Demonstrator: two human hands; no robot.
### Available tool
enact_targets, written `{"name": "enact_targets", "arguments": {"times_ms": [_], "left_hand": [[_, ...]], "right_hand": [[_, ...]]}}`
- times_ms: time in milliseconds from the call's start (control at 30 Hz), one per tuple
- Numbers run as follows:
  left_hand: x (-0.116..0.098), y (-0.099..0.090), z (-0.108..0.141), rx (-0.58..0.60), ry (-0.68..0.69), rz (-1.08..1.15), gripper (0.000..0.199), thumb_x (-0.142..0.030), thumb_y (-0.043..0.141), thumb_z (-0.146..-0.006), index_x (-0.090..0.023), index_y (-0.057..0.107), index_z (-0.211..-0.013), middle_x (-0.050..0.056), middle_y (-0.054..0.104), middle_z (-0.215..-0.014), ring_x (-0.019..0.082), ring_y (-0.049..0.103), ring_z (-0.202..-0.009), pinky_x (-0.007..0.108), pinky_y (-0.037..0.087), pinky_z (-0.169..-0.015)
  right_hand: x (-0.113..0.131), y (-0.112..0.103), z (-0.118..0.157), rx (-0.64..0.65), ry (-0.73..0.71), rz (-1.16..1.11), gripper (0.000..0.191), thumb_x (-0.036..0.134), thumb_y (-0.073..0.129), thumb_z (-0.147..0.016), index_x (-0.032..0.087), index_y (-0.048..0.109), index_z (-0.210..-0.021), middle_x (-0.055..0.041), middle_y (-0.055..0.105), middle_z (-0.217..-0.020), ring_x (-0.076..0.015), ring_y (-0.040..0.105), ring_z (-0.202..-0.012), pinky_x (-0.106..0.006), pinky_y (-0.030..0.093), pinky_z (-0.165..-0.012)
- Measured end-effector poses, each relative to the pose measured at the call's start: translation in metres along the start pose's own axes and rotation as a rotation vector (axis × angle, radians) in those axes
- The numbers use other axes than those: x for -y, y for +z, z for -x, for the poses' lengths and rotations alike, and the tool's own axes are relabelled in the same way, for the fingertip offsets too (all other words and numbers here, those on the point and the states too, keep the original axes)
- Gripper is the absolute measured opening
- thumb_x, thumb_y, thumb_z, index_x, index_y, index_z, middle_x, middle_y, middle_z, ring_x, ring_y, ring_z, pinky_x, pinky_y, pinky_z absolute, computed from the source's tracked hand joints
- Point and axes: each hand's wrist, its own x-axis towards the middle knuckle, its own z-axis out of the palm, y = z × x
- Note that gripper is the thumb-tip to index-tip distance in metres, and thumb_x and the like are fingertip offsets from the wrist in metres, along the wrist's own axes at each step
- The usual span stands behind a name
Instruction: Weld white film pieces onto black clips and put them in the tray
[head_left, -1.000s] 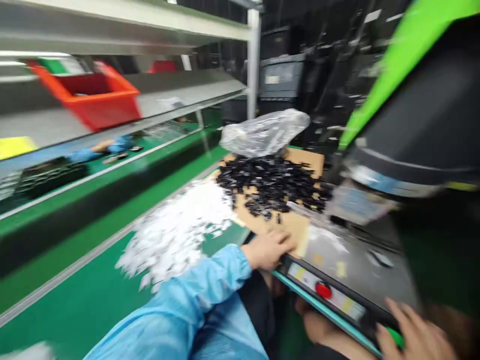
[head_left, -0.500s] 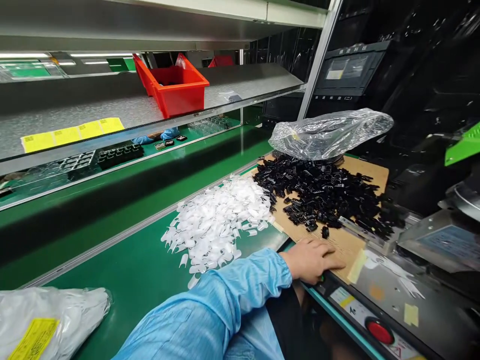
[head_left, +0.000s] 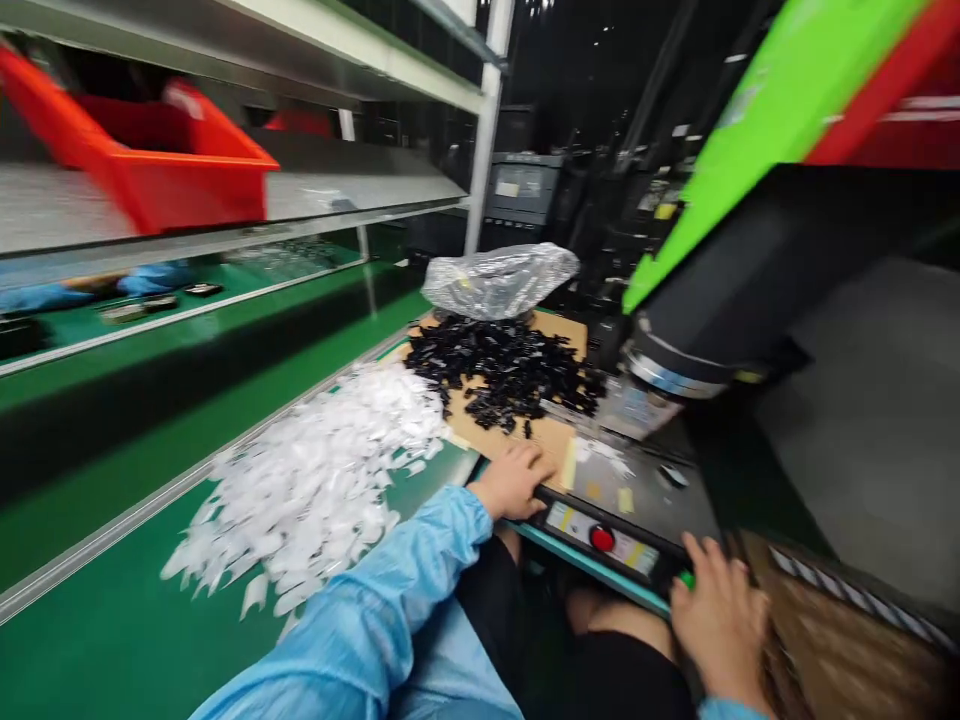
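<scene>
My left hand (head_left: 514, 482) lies at the left end of a black control panel (head_left: 646, 558), fingers stretched over its edge and holding nothing. At the panel's right end rests my right hand (head_left: 720, 615), its fingers apart beside a green button (head_left: 686, 578). Between the hands, a red button (head_left: 601, 538) sits on the panel. Just beyond my left hand, a cardboard sheet (head_left: 551, 443) carries a heap of small black plastic parts (head_left: 502, 370). Left of it, small white pieces (head_left: 315, 480) are spread on the green bench. The picture is blurred by motion.
A clear plastic bag (head_left: 501, 280) lies behind the black parts. A machine with a green and red cover (head_left: 750, 150) stands over a metal plate (head_left: 679, 520) at right. A red bin (head_left: 191, 190) sits on the shelf. Another person's blue sleeve (head_left: 154, 278) shows below it.
The view has swung right, bringing my right hand, the machine and the whole panel into sight. My left hand stays at the panel's left end. The white bag has left the view.
</scene>
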Motion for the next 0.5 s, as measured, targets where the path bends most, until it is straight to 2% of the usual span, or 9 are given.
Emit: {"name": "enact_targets", "arguments": {"times_ms": [133, 300, 400, 500], "left_hand": [[-0.007, 0.0, 0.003, -0.018, -0.026, 0.06, 0.073, -0.044, 0.079, -0.087, -0.025, 0.056, -0.154, 0.018, 0.048, -0.163, 0.039, 0.04, -0.154, 0.058, 0.034, -0.127], [-0.01, 0.004, 0.001, 0.001, -0.053, 0.063, 0.063, -0.047, 0.072, -0.092, -0.026, 0.059, -0.151, 0.016, 0.05, -0.162, 0.039, 0.046, -0.15, 0.056, 0.037, -0.125], [-0.008, 0.005, -0.016, 0.001, -0.07, 0.114, 0.056, -0.052, 0.066, -0.096, -0.023, 0.063, -0.144, 0.015, 0.059, -0.153, 0.037, 0.054, -0.143, 0.053, 0.042, -0.122], [-0.004, 0.008, -0.053, -0.085, -0.113, 0.256, 0.053, -0.048, 0.065, -0.098, -0.02, 0.062, -0.142, 0.015, 0.066, -0.144, 0.033, 0.059, -0.138, 0.048, 0.046, -0.12]], "right_hand": [[0.008, -0.006, 0.008, 0.071, 0.04, 0.104, 0.072, 0.022, 0.047, -0.086, 0.024, 0.054, -0.158, -0.0133, 0.052, -0.163, -0.0403, 0.039, -0.156, -0.072, 0.029, -0.124], [0.011, -0.008, 0.004, 0.057, 0.093, 0.081, 0.059, 0.017, 0.046, -0.089, 0.02, 0.064, -0.145, -0.011, 0.057, -0.159, -0.038, 0.036, -0.158, -0.07, 0.024, -0.128], [0.016, -0.007, -0.016, 0.031, 0.108, -0.031, 0.051, 0.018, 0.048, -0.091, 0.021, 0.068, -0.137, -0.0101, 0.066, -0.148, -0.0364, 0.042, -0.154, -0.066, 0.031, -0.126], [0.026, -0.004, -0.053, 0.03, 0.087, -0.17, 0.048, 0.022, 0.052, -0.093, 0.018, 0.065, -0.139, -0.0136, 0.069, -0.141, -0.0331, 0.054, -0.141, -0.055, 0.044, -0.12]]}}
